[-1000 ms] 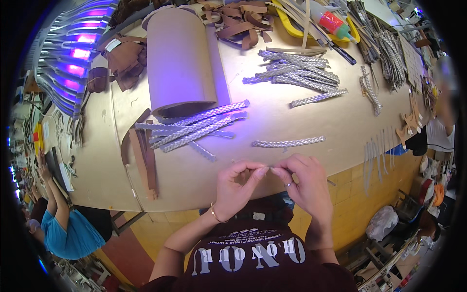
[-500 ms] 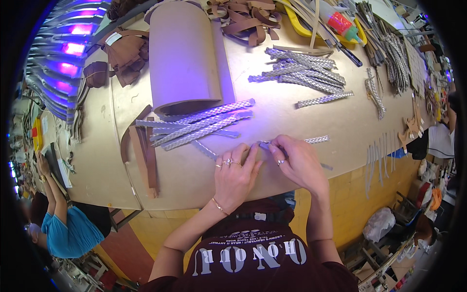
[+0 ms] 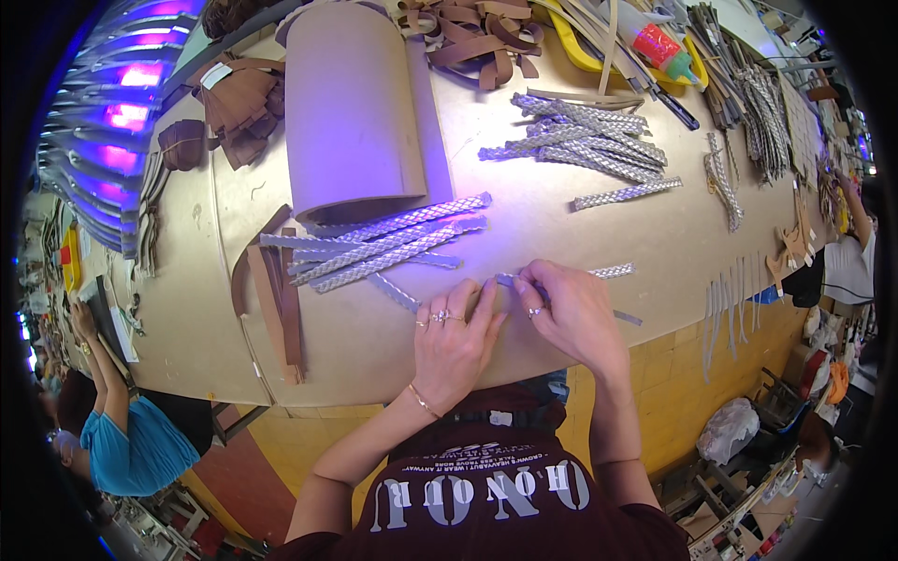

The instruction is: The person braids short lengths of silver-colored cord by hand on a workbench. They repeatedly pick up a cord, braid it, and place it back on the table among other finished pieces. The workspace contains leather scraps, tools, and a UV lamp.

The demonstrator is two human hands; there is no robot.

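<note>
My left hand (image 3: 452, 329) and my right hand (image 3: 572, 313) meet over the near edge of the table, fingertips pinched on a short grey strap (image 3: 505, 280). Most of it is hidden by my fingers. A silver braided strap end (image 3: 613, 271) shows beyond my right hand, and a flat grey strip (image 3: 628, 318) sticks out beside that wrist; whether either joins the held piece I cannot tell. Left of my hands lies a loose pile of silver braided straps (image 3: 393, 245), with one thin strap end (image 3: 393, 292) reaching toward my left fingers.
A large cardboard tube (image 3: 354, 112) lies behind the pile. Brown strips (image 3: 278, 313) are at left, more braided straps (image 3: 599, 140) at far right. A yellow tray (image 3: 571, 47) holds a glue bottle (image 3: 662, 49). Another person (image 3: 140, 439) works at far left.
Both hands keep almost the same place and grip, with only slight finger movement. The view has shifted a little.
</note>
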